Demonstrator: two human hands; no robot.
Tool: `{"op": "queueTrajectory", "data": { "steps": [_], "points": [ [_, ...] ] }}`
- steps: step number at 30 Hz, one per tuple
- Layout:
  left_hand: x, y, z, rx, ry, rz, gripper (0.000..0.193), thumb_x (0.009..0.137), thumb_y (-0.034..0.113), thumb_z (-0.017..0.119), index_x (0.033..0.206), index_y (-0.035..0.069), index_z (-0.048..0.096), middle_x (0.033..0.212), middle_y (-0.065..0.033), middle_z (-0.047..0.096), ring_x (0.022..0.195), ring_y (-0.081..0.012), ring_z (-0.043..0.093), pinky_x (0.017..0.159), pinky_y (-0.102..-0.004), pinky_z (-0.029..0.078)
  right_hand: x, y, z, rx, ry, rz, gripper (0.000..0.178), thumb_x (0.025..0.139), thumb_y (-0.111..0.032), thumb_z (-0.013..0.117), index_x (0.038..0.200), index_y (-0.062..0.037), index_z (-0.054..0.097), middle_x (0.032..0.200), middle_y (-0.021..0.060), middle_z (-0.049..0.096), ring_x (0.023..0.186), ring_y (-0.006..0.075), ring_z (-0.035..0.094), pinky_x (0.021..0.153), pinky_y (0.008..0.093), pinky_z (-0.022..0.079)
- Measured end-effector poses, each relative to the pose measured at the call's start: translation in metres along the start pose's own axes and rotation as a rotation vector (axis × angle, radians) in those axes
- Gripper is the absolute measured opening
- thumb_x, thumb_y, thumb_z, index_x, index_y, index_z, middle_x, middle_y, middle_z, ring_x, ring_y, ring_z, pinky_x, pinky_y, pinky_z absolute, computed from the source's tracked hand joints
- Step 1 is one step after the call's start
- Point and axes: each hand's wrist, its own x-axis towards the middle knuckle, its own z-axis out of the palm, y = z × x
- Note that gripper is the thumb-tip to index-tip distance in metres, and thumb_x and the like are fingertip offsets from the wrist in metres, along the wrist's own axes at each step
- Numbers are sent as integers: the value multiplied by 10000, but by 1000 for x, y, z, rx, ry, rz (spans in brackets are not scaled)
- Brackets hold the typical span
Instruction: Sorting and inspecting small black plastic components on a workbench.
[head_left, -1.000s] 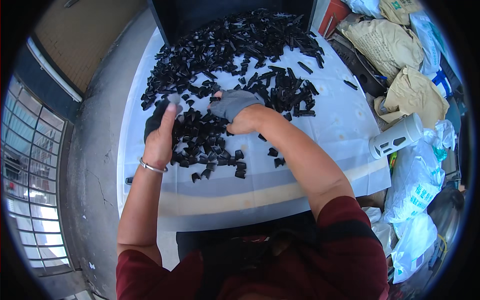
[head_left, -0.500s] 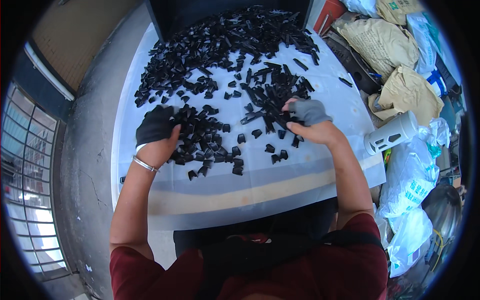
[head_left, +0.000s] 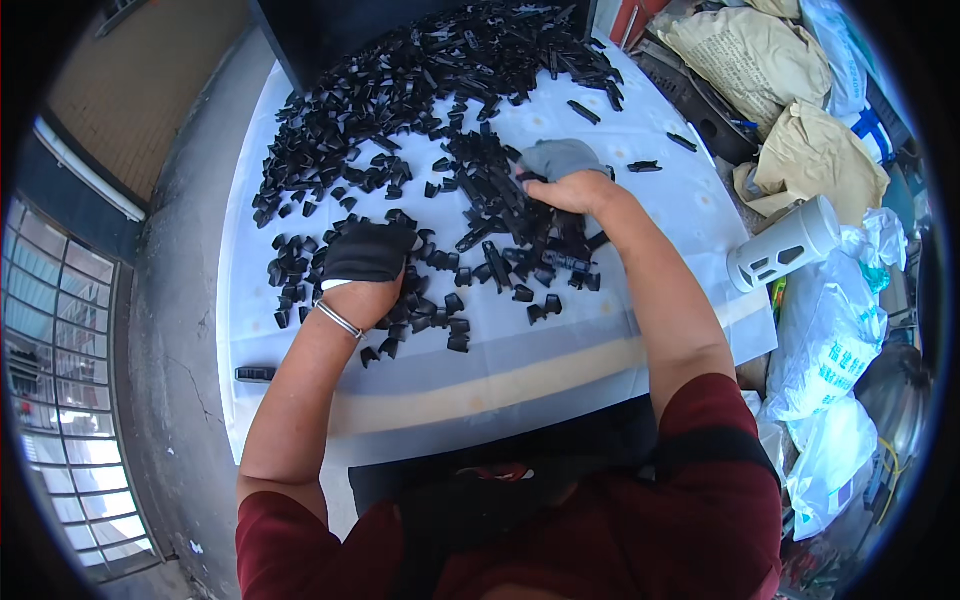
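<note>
Small black plastic pieces cover much of a white-sheeted table (head_left: 500, 345). My left hand (head_left: 368, 265), in a black fingerless glove with a bangle at the wrist, is palm down over a heap of short curved pieces (head_left: 290, 265); its fingers are hidden beneath it. Farther right, my right hand (head_left: 568, 178), in a grey glove, reaches to the edge of a pile of longer narrow pieces (head_left: 500, 195). Its thumb and fingers close around black plastic there, partly hidden by the hand.
A large mixed heap of black pieces (head_left: 350, 125) spreads from a dark open box (head_left: 285, 45) at the back. One long piece (head_left: 255, 374) lies at the left edge. A grey-white cylinder (head_left: 785, 245) lies at the right edge, beside sacks (head_left: 810, 160) and plastic bags (head_left: 825, 340).
My right hand has moved forward and left, to the far side of the long-piece pile. My left hand has shifted right across the short pieces. The view has shifted slightly.
</note>
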Motion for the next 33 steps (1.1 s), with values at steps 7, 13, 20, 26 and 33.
{"op": "queueTrajectory", "data": {
  "steps": [7,13,20,26,33],
  "points": [
    [-4,-2,-41,-421,-225,-23,271,753,284,598,876,45,637,792,-141,623,717,-303,588,655,-367,470,-65,-10,-11,261,30,-124,194,785,-201,537,910,-66,598,922,115,596,880,263,564,809,331,432],
    [8,-112,-19,-132,256,-446,383,791,363,568,1039,73,588,1002,-156,597,919,-305,569,808,-349,439,-69,24,-21,256,333,244,222,837,-210,498,884,-12,587,826,124,588,782,222,561,743,308,440],
    [9,-236,50,-266,251,-725,568,855,528,387,1231,109,460,1110,-197,546,1060,-336,504,892,-353,387,13,71,-7,110,366,303,353,834,-318,488,1056,-54,563,976,141,592,910,262,559,819,318,422],
    [67,-184,58,-449,162,-520,595,807,511,510,1219,83,478,1178,-173,520,1110,-297,474,957,-331,336,136,100,12,183,73,490,601,798,-513,482,1242,-109,444,1214,151,494,1141,275,452,952,345,334],
    [65,-161,44,-254,-36,-425,542,791,481,535,1138,65,535,1116,-175,545,1043,-317,504,905,-339,381,174,15,16,-44,-121,239,597,757,-462,535,1251,-140,444,1246,158,463,1142,301,446,967,357,340]
  ]
}}
